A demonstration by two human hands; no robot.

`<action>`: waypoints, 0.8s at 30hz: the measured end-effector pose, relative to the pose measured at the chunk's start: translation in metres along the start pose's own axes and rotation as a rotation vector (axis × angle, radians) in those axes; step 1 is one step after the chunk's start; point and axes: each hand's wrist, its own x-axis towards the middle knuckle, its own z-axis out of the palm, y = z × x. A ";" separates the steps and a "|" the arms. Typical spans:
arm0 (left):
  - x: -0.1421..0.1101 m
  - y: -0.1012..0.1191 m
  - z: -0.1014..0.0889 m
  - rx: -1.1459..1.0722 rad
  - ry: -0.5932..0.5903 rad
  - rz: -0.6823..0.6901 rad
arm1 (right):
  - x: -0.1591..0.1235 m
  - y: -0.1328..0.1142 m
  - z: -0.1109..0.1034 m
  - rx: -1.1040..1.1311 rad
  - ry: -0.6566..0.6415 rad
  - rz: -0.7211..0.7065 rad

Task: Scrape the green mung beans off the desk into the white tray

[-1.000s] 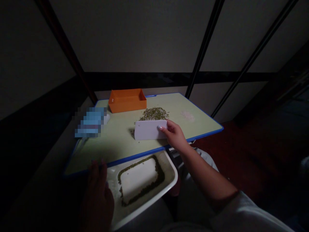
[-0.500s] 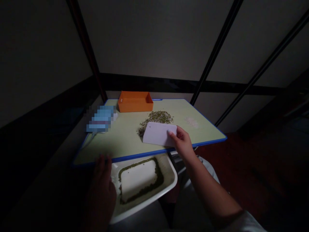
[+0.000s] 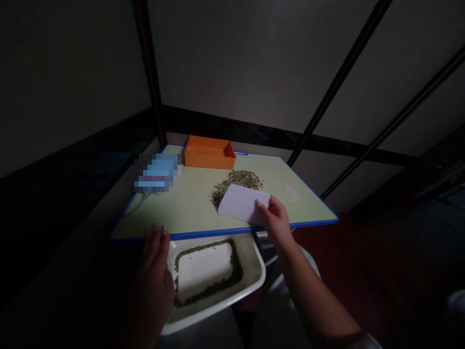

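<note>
My right hand (image 3: 275, 222) pinches the right end of a white flat scraper (image 3: 242, 203), held tilted over the pale green table (image 3: 181, 208) just in front of a pile of small green beans (image 3: 238, 180). Below the table's blue front edge sits a white tray (image 3: 250, 269) with green beans ringed around its raised middle. My left hand (image 3: 152, 281) grips the tray's left rim, fingers reaching up to the table edge.
An orange open box (image 3: 209, 152) stands at the table's back. A blurred blue patch (image 3: 158, 172) lies at the left. A small white heap of grains (image 3: 290, 190) sits at the right. Dark slanted bars (image 3: 334, 82) and a wall rise behind.
My right hand has lifted and tilted the scraper, bringing it slightly toward me from the bean pile. The view has swung, shifting the table in frame. My left hand stays on the tray.
</note>
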 end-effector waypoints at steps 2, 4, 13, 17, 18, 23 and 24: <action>0.000 0.001 -0.001 -0.017 0.000 -0.006 | 0.000 0.002 0.000 -0.004 -0.004 -0.006; 0.000 0.002 -0.001 -0.030 0.006 -0.010 | 0.000 0.003 -0.001 -0.009 -0.012 -0.006; 0.000 0.004 0.000 -0.063 -0.020 -0.059 | -0.005 -0.002 -0.009 0.020 -0.196 0.065; 0.001 0.003 -0.001 -0.059 -0.021 -0.031 | -0.006 0.000 -0.014 0.051 -0.147 0.062; 0.001 0.003 -0.001 -0.054 -0.015 -0.018 | -0.009 0.000 -0.015 0.066 -0.103 0.047; 0.001 -0.003 0.001 -0.017 0.001 0.022 | -0.042 -0.007 -0.011 -0.095 0.131 -0.168; 0.001 -0.004 0.002 -0.009 0.004 0.028 | -0.052 -0.010 -0.008 -0.210 0.132 -0.249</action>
